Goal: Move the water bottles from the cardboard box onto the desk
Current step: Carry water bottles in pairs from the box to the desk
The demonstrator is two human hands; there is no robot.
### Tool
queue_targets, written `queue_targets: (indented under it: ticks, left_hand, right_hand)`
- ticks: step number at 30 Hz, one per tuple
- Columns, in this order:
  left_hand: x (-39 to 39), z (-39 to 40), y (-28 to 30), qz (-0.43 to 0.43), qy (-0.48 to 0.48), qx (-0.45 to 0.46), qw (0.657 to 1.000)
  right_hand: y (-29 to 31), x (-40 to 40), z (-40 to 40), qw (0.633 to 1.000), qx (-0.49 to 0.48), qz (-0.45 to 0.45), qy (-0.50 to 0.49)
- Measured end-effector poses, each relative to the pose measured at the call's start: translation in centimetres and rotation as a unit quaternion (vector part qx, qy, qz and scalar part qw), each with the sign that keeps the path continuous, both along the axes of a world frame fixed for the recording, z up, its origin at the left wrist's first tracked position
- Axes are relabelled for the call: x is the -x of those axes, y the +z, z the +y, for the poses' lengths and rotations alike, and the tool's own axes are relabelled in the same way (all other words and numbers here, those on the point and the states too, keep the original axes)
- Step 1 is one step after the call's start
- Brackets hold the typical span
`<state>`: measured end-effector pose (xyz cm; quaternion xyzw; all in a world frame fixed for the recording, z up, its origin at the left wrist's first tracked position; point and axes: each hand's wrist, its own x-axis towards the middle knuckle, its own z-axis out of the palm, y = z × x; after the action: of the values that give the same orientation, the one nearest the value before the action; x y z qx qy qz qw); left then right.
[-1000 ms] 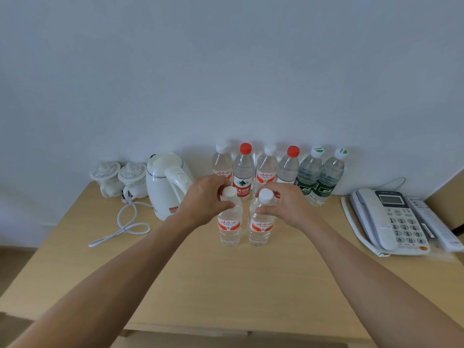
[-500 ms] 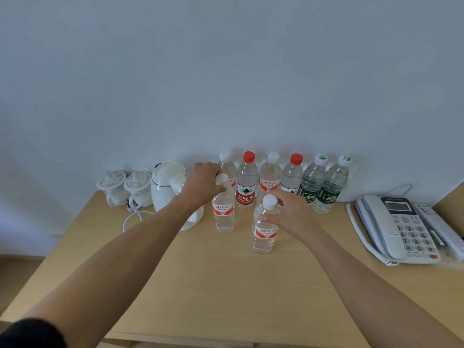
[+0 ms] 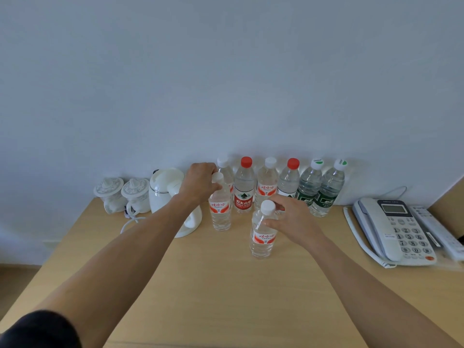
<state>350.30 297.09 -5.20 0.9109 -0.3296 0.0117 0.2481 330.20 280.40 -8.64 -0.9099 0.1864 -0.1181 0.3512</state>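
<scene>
Bottles already out on the desk (image 3: 226, 292): six in a row against the wall (image 3: 226, 71), upright and shoulder to shoulder, namely a white-capped bottle at the left end (image 3: 224, 165), a red-capped bottle with a red label (image 3: 243, 187), a second white-capped bottle (image 3: 267, 182), a second red-capped bottle (image 3: 288, 179), and two green-labelled bottles (image 3: 320, 189) at the right end. Two more in front of that row, both white-capped with red-and-white labels, both upright with bases seemingly on the wood. Left hand (image 3: 200, 183) curled over the shoulder and cap of the left front bottle (image 3: 220, 209), just beside the white electric kettle (image 3: 170, 194). Right hand (image 3: 293, 219) wrapped loosely round the neck of the right front bottle (image 3: 263, 234), thumb across the near side, fingers behind; set well forward of the row and apart from its partner. Probably the setting-down stage for this pair, with release not yet made. No cardboard box anywhere in view, so no telling how many bottles remain inside. Also on the desk: two lidded white mugs (image 3: 123, 194) at far left, a coiled white cord (image 3: 133, 219), a corded telephone (image 3: 391, 229) and a remote control (image 3: 437, 232) at right.
</scene>
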Motion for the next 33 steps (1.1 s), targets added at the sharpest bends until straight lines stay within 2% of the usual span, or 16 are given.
queue_targets:
  ticks: [14, 20, 33]
  left_hand:
    - [0.2, 0.5, 0.1, 0.039, 0.005, 0.008, 0.999]
    - [0.8, 0.5, -0.1, -0.008, -0.019, -0.013, 1.000]
    - [0.8, 0.2, -0.8, -0.021, -0.038, -0.007, 0.999]
  right_hand:
    - [-0.1, 0.0, 0.3, 1.000, -0.005, 0.004, -0.019]
    - [-0.2, 0.0, 0.4, 1.000, -0.007, 0.000, -0.018]
    - [-0.2, 0.0, 0.5, 1.000, 0.000, -0.010, -0.021]
